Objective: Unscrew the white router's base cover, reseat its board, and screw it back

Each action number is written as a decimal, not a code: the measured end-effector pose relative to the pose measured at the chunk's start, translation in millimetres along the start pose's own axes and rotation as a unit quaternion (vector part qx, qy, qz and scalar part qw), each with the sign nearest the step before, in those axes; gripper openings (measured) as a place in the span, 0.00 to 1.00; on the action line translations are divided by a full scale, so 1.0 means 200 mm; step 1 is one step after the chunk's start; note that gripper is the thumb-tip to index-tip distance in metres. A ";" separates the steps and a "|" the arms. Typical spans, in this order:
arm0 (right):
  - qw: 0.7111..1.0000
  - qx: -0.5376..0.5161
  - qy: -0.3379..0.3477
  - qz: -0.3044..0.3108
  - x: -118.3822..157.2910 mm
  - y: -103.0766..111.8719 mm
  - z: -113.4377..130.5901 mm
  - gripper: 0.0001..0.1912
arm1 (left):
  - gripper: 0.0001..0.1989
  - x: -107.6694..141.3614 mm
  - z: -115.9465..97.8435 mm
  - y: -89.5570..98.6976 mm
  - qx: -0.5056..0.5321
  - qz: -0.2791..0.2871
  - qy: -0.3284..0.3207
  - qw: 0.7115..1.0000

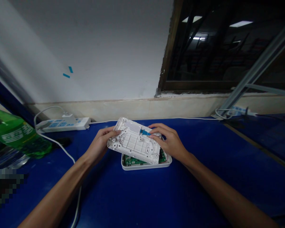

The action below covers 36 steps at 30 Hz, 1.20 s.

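Observation:
My left hand (104, 138) grips the left end of a white perforated plastic cover (135, 144), thumb on top and fingers underneath. The cover is tilted, its ribbed inner side facing me. Beneath it lies a shallow white casing (144, 167) on the table, with a green circuit board (133, 160) partly showing inside. A small blue piece (144, 132) sits at the cover's upper right. My right hand (167, 137) has its fingertips closed on that blue piece, beside the cover's right end. Whether it also holds the cover is unclear.
On the blue table (142, 199), a white power strip (68, 124) with a plug stands at the left by the wall. A white cable (71, 158) runs down from it. Green bottles (16, 133) lie at far left. A metal frame (256, 69) rises at right.

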State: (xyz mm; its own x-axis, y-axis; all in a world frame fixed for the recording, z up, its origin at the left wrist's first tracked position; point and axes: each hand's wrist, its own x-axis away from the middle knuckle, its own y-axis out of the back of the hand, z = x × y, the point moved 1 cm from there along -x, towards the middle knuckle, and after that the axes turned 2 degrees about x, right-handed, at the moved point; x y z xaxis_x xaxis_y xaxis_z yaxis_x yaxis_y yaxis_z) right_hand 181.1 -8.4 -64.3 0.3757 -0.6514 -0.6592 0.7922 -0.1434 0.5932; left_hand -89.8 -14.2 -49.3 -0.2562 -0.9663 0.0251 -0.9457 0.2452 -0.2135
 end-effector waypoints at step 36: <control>0.998 -0.063 -0.017 -0.006 0.00 0.02 0.00 0.07 | 0.16 0.00 0.01 0.01 -0.008 -0.009 -0.002 1.000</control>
State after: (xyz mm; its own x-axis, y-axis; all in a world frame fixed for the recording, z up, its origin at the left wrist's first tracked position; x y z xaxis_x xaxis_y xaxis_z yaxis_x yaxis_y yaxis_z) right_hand 184.6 -9.7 -61.9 0.3509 -0.6759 -0.6480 0.8514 -0.0577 0.5213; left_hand -90.5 -13.7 -51.2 -0.2392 -0.9707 0.0241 -0.9528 0.2298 -0.1984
